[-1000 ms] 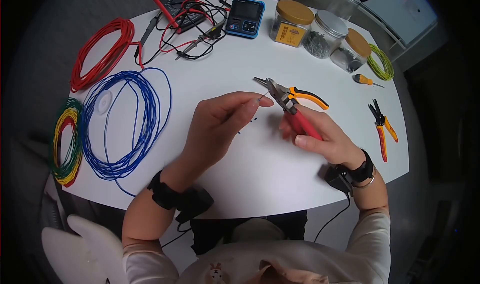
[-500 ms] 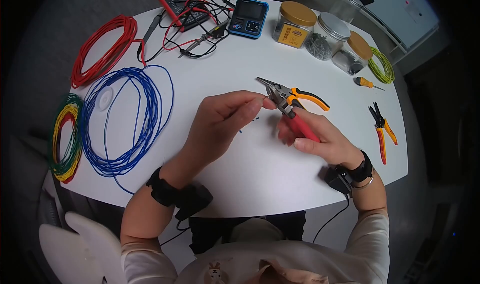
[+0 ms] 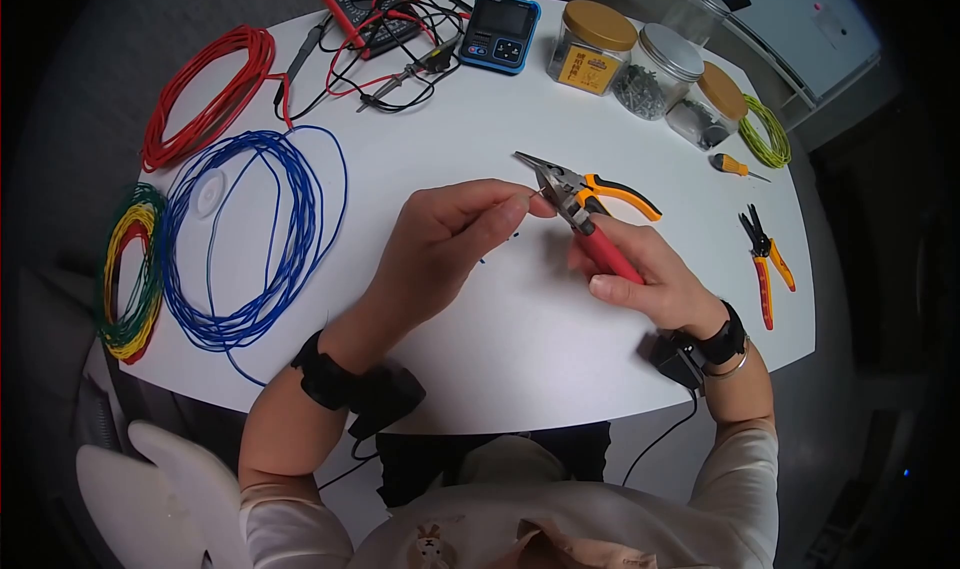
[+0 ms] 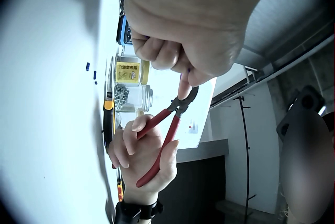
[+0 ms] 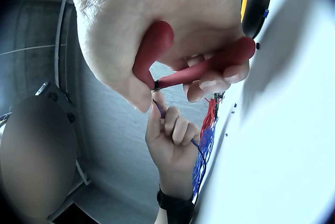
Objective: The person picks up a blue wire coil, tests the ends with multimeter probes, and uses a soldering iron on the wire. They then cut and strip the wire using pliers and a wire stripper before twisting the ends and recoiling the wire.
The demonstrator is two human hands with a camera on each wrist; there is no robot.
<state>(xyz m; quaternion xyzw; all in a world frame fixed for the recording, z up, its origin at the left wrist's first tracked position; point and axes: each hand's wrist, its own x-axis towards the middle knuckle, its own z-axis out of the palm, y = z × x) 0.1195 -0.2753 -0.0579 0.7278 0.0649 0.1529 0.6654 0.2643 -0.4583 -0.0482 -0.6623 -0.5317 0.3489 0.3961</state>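
Closer to the left fingertips than a second ago, the red-handled cutters [image 3: 608, 253] have moved in, covering the short stretch of wire that showed between fingers and tool. Seen from the person's head, the left hand [image 3: 445, 234] pinches the end of a blue wire [image 5: 161, 112] between thumb and forefinger, its other fingers curled. Opposite, the right hand [image 3: 655, 277] is clamped round the cutters, whose handles spread in a V in the left wrist view. Their jaws sit right at the left fingertips; whether they bite the wire cannot be told.

Take that meeting point as the centre of a clock, the person's body at six. Just beyond the cutters, at two, lie orange-and-black pliers [image 3: 622, 197]. Near seven to eight, small blue bits [image 3: 516, 235] lie on the white table [image 3: 560, 369]. At nine is a large blue coil [image 3: 302, 204], with a green, yellow and red coil [image 3: 150, 219] farther out. At ten lies a red coil [image 3: 232, 109]; at eleven, a red-framed multimeter [image 3: 350, 9] with tangled leads; near twelve, a blue-cased device [image 3: 500, 29]. Between twelve and two stand lidded jars [image 3: 592, 54]. At three rests a red-and-orange hand tool [image 3: 762, 244].
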